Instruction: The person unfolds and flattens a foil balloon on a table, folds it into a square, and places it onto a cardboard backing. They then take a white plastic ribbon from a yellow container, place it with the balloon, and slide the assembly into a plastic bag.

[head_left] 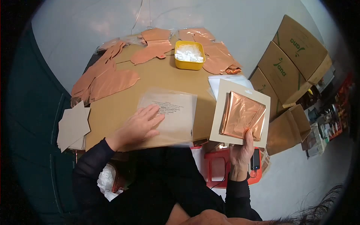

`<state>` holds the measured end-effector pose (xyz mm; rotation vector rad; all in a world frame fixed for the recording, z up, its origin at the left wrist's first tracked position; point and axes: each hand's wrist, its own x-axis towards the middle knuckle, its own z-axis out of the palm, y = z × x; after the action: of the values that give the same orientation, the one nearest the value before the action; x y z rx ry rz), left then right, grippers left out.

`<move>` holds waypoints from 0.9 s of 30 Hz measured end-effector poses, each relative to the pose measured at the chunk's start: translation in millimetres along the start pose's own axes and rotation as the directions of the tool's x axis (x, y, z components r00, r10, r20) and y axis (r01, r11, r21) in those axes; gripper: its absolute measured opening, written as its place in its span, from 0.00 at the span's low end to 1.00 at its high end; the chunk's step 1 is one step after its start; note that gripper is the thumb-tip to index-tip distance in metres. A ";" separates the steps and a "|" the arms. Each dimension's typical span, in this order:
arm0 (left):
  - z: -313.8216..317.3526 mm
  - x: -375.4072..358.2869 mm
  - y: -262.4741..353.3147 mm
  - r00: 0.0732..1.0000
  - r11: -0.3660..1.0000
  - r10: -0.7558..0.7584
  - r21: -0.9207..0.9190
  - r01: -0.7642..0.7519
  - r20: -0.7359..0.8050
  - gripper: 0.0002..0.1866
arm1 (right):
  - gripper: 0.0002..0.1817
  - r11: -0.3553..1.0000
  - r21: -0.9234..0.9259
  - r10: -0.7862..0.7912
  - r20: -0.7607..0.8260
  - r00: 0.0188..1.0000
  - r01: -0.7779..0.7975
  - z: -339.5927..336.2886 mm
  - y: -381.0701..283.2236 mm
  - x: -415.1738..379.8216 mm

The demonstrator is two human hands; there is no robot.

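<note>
My left hand (140,123) lies flat on a clear plastic bag (183,112) printed with small dark text, its fingers extended and slightly apart. In my right hand (242,152) is a pale cardboard sheet (217,129) with a hanging slot near its top edge. On that sheet rests a folded copper-coloured foil balloon (245,114), pinned under my thumb. The fingers behind the card are hidden. White plastic bags (233,79) lie just beyond the card.
Flat copper foil balloons (116,84) lie along the table's (108,123) left and far sides. A yellow tub (189,65) holds small white pieces. Card sheets (73,123) overhang the left edge. Cartons (277,63), a red stool (212,153) and a phone (255,159) are right.
</note>
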<state>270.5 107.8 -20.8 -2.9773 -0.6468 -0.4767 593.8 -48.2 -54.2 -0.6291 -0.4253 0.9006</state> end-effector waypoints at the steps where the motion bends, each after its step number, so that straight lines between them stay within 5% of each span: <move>1: -1.2 -0.7 4.0 0.999 0.998 -0.049 0.025 0.049 -0.016 0.28 | 0.24 1.000 -0.014 0.002 -0.012 1.000 -0.002 -1.8 0.2 -0.3; 7: 20.0 11.3 19.6 0.954 0.958 -0.258 0.088 0.274 -0.156 0.28 | 0.24 0.999 -0.040 0.027 -0.043 0.999 -0.029 -3.6 0.8 -0.1; 17: 22.5 21.4 17.4 0.942 0.954 -0.300 -0.038 0.297 -0.153 0.30 | 0.22 0.997 -0.036 0.069 -0.050 0.996 -0.070 -4.4 0.7 -4.6; 23: 22.5 27.3 9.1 0.925 0.875 -0.381 -0.322 0.362 0.005 0.19 | 0.21 0.992 -0.054 0.106 -0.098 0.989 -0.112 -6.1 -2.4 -8.3; 27: 23.3 29.9 0.3 0.923 0.854 -0.376 -0.357 0.378 0.077 0.17 | 0.20 0.991 -0.044 0.121 -0.085 0.989 -0.125 -9.1 -3.1 -8.3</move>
<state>303.2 122.1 -33.6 -3.1898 -1.2921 -0.6827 596.3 -59.4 -59.6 -0.7408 -0.3381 0.9804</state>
